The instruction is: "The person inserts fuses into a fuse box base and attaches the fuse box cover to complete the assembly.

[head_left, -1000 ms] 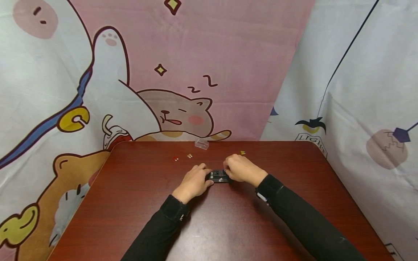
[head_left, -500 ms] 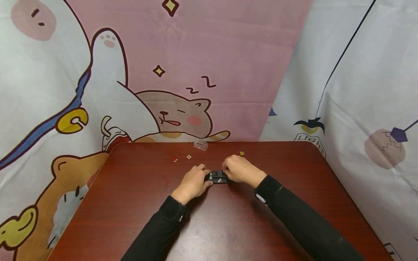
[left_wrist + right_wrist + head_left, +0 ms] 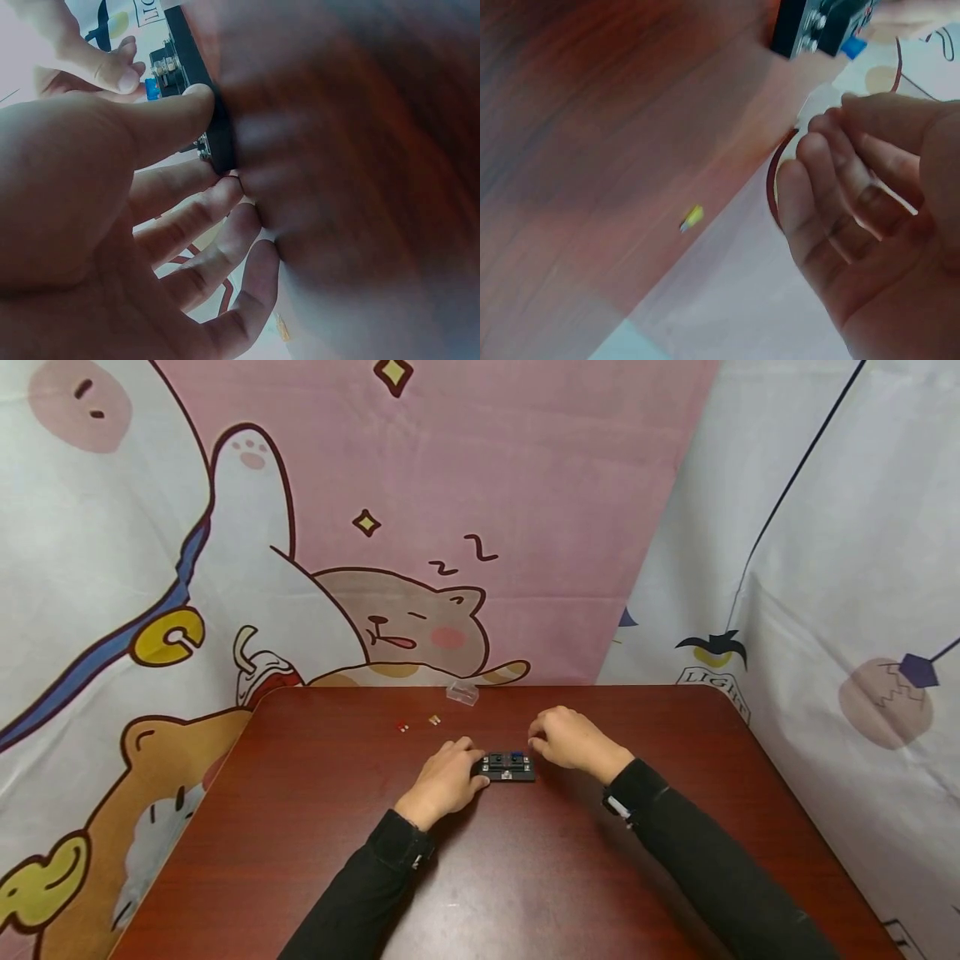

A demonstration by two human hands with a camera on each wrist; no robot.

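left hand (image 3: 444, 779) rests on the table (image 3: 525, 877), thumb and fingers pinching the left end of the black fuse block (image 3: 507, 767), prob to keep it from sliding. right hand (image 3: 570, 742) sits just right of the block, not touching, fingers loosely curled, holding nothing. blue fuse (image 3: 516, 755) sits in the block's far side. yellow fuse (image 3: 692, 218) lies beyond the right hand; red fuse (image 3: 402, 725), clear lid (image 3: 462, 692) beyond the left.
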